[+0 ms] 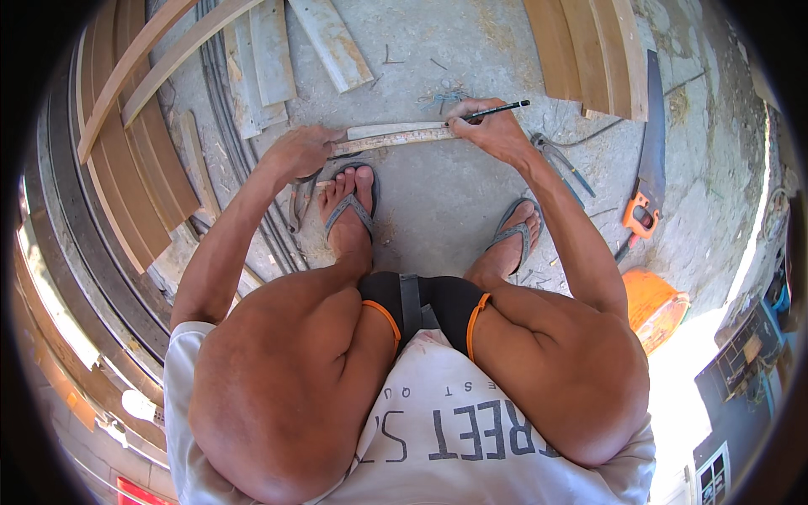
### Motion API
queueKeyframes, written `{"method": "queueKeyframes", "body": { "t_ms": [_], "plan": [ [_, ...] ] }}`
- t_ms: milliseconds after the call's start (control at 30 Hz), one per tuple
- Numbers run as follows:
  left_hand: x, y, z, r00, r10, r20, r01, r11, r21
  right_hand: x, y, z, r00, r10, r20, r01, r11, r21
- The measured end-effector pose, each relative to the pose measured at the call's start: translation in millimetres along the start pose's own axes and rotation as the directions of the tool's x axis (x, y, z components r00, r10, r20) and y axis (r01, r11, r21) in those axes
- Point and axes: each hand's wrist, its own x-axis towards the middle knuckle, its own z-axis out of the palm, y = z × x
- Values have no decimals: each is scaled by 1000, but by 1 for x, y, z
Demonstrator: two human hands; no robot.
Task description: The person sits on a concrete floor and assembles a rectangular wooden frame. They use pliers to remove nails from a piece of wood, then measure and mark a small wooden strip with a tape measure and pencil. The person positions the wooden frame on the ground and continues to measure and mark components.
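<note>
I squat on a concrete floor. A narrow wooden strip [396,135] lies crosswise just beyond my feet. My left hand [300,150] presses down on the strip's left end. My right hand [491,128] rests on its right end and grips a dark pencil [503,108] whose length points to the right. A second pale strip [383,128] lies tight against the far side of the first. My feet in grey flip-flops [353,206] stand right behind the strips.
Curved wooden laths [126,160] are stacked at the left, more planks [593,50] at the upper right. A handsaw with an orange handle [646,168] lies right, pincers [555,156] beside my right wrist, an orange bucket [656,307] lower right. Flat boards [269,59] lie beyond.
</note>
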Motion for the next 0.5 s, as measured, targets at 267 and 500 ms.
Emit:
{"method": "queueKeyframes", "body": {
  "t_ms": [267, 500],
  "plan": [
    [0, 1, 2, 1000, 13, -15, -13, 1000, 1, 0, 0, 1, 1000, 16, -19, -13, 986, 164],
    [-9, 10, -7, 1000, -3, 15, 3, 1000, 1, -10, -10, -3, 997, -15, -77, 20, 998, 57]
  ]
}}
